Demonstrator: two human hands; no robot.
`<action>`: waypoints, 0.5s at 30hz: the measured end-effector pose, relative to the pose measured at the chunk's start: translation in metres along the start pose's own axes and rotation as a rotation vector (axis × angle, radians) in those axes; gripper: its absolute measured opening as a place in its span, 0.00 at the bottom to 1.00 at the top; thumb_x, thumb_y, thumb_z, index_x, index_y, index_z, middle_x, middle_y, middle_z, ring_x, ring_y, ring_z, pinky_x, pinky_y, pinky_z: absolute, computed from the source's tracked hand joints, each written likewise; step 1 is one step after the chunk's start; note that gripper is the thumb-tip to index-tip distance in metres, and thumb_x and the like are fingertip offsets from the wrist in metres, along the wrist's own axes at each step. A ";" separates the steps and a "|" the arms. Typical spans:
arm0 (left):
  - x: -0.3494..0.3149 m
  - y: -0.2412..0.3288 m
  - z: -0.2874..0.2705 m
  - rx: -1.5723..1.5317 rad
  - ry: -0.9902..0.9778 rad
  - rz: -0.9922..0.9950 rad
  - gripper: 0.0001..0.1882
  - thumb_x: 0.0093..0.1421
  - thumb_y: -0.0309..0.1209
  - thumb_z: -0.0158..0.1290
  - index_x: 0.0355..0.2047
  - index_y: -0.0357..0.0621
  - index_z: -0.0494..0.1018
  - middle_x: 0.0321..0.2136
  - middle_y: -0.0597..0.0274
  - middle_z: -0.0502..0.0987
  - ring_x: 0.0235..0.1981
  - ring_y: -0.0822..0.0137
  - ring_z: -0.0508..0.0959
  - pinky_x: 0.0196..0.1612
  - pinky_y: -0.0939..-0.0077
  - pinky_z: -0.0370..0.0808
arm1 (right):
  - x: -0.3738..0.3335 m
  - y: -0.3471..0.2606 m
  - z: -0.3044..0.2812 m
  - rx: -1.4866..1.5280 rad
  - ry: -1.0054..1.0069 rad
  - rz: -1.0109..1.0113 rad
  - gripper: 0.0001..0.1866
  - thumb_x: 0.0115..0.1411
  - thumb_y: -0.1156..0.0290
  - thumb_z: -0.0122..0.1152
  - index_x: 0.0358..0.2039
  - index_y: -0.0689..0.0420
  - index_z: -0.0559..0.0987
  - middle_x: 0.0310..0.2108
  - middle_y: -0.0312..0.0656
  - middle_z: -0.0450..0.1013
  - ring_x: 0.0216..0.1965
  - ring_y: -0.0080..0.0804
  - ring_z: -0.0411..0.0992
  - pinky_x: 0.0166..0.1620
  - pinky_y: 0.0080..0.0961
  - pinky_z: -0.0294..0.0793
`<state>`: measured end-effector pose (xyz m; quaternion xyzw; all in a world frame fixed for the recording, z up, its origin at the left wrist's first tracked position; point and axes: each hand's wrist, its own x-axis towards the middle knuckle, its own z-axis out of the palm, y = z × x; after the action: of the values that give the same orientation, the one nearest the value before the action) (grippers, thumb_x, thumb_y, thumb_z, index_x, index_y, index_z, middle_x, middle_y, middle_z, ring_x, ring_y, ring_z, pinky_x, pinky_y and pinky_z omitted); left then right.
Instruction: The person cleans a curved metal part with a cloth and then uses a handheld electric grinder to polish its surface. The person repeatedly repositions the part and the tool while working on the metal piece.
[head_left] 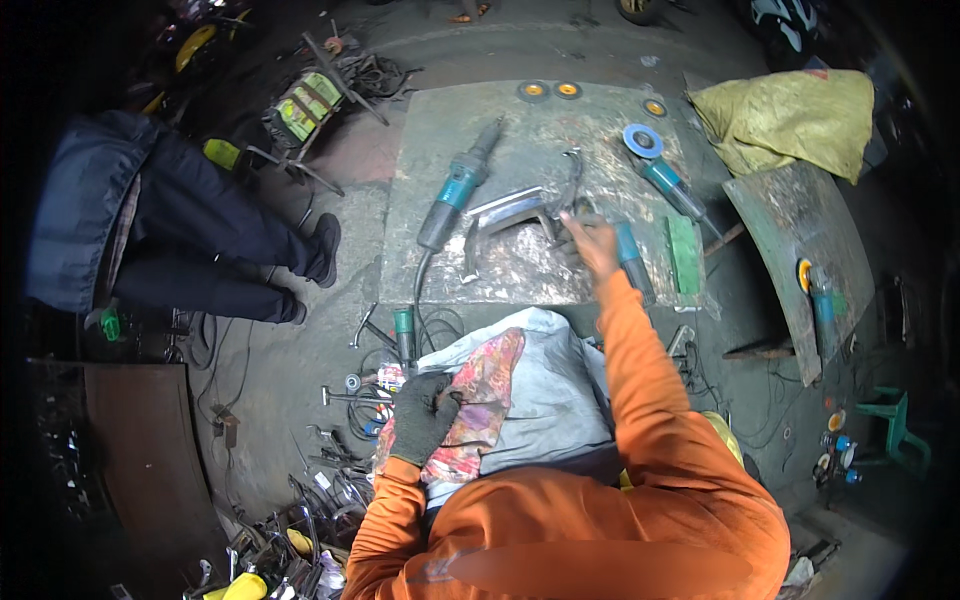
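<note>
My left hand (pixel 424 418), in a dark grey knitted glove, is closed on a pink patterned cloth (pixel 487 392) over my lap. My right hand (pixel 592 246) reaches over the low table, its fingers bent at the right end of a bent metal frame (pixel 510 212) and partly hidden. A dark curved metal lever (pixel 573 178) rises just beyond these fingers. Beside the right wrist lies a teal power tool (pixel 632 262), partly covered by the arm. A long teal and black die grinder (pixel 458 187) lies left of the frame.
An angle grinder (pixel 668 183) with a blue disc, a green block (pixel 685 255) and orange-centred discs (pixel 568 91) lie on the worn table (pixel 420 120). A person in dark trousers (pixel 230 215) stands left. Metal parts (pixel 300 515) and cables crowd the floor. A yellow sack (pixel 790 115) sits right.
</note>
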<state>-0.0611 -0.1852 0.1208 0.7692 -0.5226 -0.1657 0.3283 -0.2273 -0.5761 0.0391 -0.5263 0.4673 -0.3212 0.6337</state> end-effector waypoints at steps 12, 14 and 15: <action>-0.004 -0.006 -0.002 0.022 0.050 0.087 0.16 0.55 0.33 0.60 0.42 0.39 0.80 0.41 0.47 0.81 0.43 0.44 0.80 0.49 0.54 0.76 | 0.013 -0.056 0.084 0.016 -0.018 0.276 0.47 0.54 0.44 0.69 0.64 0.61 0.62 0.46 0.54 0.75 0.35 0.47 0.81 0.34 0.44 0.85; -0.007 -0.008 -0.004 -0.003 0.032 0.058 0.16 0.55 0.34 0.60 0.42 0.39 0.80 0.41 0.47 0.81 0.44 0.45 0.80 0.49 0.55 0.76 | -0.015 -0.038 0.064 0.262 -0.081 0.177 0.30 0.55 0.51 0.67 0.50 0.57 0.70 0.37 0.46 0.74 0.25 0.40 0.78 0.30 0.39 0.83; -0.008 -0.008 -0.003 -0.021 0.033 0.039 0.16 0.55 0.34 0.60 0.43 0.39 0.80 0.41 0.47 0.81 0.44 0.45 0.80 0.49 0.55 0.76 | -0.027 -0.027 0.056 0.289 0.004 0.180 0.27 0.55 0.54 0.66 0.48 0.57 0.71 0.36 0.45 0.74 0.25 0.39 0.78 0.29 0.39 0.83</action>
<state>-0.0566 -0.1745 0.1167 0.7580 -0.5300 -0.1520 0.3483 -0.1824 -0.5379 0.0727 -0.3853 0.4627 -0.3279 0.7280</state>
